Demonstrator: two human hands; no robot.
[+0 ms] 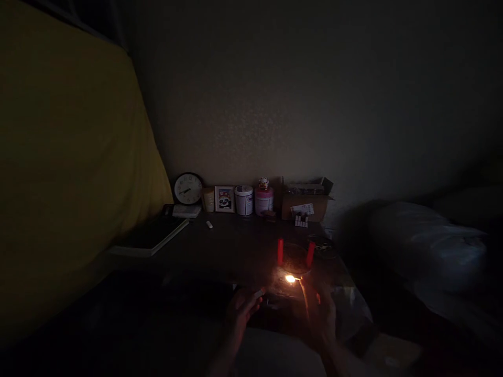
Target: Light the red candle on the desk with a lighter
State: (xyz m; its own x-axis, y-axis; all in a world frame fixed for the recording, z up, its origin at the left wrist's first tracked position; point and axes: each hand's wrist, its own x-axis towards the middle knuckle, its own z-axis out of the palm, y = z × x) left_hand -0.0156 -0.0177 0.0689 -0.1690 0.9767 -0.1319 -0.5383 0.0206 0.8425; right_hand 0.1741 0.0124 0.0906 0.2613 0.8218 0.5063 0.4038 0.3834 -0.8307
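Flame (290, 278) glows beside the right hand (320, 311), near two red candles (280, 251).

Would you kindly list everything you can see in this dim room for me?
clock: one, white face, back left of the table
picture frame: one, light, right of the clock
jars: two, white and pink, beside the frame
cardboard box: one, brown, back right
book: one, dark, left edge
candles: two, red, upright near the front
flame: one, orange, in front of the candles
left hand: one, dimly lit, left of the flame
right hand: one, blurred, right of the flame
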